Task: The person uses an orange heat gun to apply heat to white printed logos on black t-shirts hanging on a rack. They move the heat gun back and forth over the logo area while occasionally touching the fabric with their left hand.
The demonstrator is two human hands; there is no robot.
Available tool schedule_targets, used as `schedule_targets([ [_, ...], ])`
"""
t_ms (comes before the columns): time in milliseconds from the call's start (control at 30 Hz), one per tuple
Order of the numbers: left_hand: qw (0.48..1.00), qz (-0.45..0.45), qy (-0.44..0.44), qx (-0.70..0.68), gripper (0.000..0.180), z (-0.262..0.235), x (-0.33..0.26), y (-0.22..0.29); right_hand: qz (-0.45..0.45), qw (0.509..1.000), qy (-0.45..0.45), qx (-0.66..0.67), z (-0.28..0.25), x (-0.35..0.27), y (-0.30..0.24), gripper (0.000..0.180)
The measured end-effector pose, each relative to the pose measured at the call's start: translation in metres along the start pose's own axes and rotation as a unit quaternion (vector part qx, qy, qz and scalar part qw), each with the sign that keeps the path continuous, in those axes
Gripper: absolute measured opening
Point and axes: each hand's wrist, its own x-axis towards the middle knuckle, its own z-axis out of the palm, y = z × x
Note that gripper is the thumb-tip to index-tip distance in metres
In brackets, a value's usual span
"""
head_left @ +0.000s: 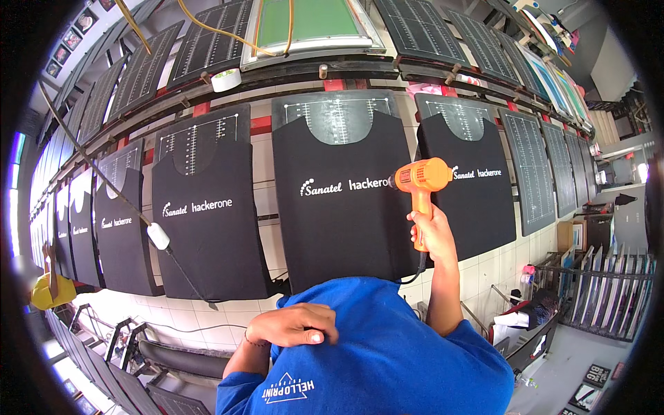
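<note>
My right hand (434, 232) is wrapped round the handle of an orange heat gun (422, 178). Its dark nozzle points left, over the right part of the white print on a black T-shirt (339, 235). That shirt lies stretched on a dark board (290, 109) with white ruler marks. Just right of the gun, a second black T-shirt (477, 214) carries the same kind of white print. In front of my blue shirt, my left hand (294, 325) is held with its fingers curled in, and nothing shows in it.
More printed black T-shirts (207, 242) lie on boards to the left. A cable with a white plug block (158, 236) hangs across them. Behind stand a green screen frame (311, 24) and a tape roll (226, 80). Another person in yellow (54, 290) is at far left; a screen rack (609, 283) is at right.
</note>
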Motion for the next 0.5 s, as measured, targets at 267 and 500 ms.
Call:
schedule_targets([
  [267, 0.998, 0.013, 0.051, 0.015, 0.046, 0.003, 0.003, 0.007, 0.018, 0.999, -0.026, 0.009, 0.003, -0.001, -0.005, 0.019],
  [500, 1.0, 0.009, 0.005, 0.004, 0.046, -0.002, -0.003, -0.004, 0.022, 0.999, -0.03, 0.012, 0.009, -0.002, -0.011, 0.018],
])
